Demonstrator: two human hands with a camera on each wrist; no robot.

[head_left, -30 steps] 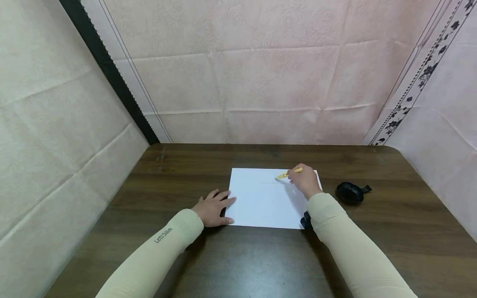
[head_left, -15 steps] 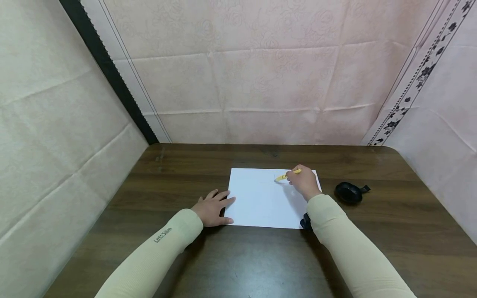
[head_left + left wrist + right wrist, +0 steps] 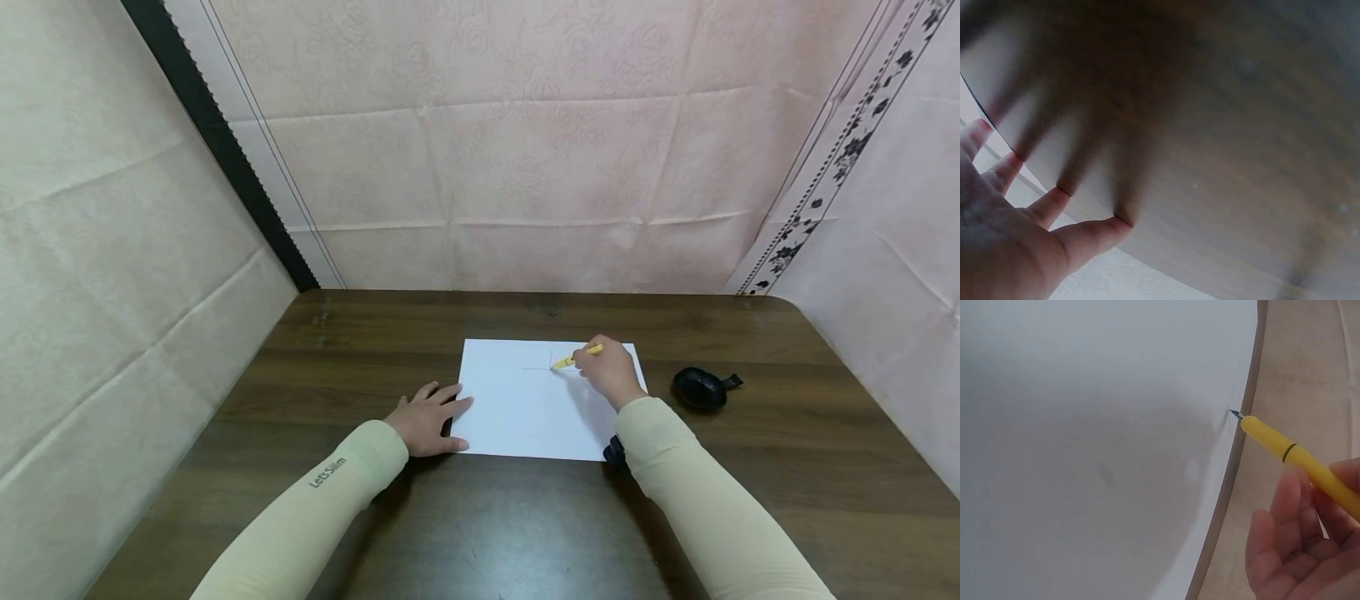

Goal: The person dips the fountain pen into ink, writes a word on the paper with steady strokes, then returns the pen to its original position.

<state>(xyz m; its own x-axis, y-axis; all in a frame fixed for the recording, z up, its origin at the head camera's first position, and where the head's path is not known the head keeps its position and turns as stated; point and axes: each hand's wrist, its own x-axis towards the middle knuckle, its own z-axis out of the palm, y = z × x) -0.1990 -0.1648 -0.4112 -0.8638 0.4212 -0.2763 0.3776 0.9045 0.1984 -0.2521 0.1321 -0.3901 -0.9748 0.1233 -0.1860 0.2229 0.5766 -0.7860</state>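
Observation:
A white sheet of paper (image 3: 517,417) lies on the brown table. Spread over its left edge is my left hand (image 3: 425,423), with the thumb and some fingertips on the sheet; in the left wrist view its fingers (image 3: 1094,240) stay apart. My right hand (image 3: 611,373) pinches a yellow fountain pen (image 3: 1294,453) near the upper part of the paper. The metal nib (image 3: 1235,414) meets the sheet in the right wrist view. A thin horizontal line (image 3: 534,368) runs there, and a short upright line meets it at the pen's tip.
A black rounded object (image 3: 700,389) with a short tab sits on the wooden table (image 3: 480,517) to the right of the paper. Pale cloth (image 3: 525,167) hangs behind the table's far edge and on both sides.
The pen's tip has moved slightly down the paper to the horizontal line, and the short upright line has grown longer behind it. My left hand has stayed in place.

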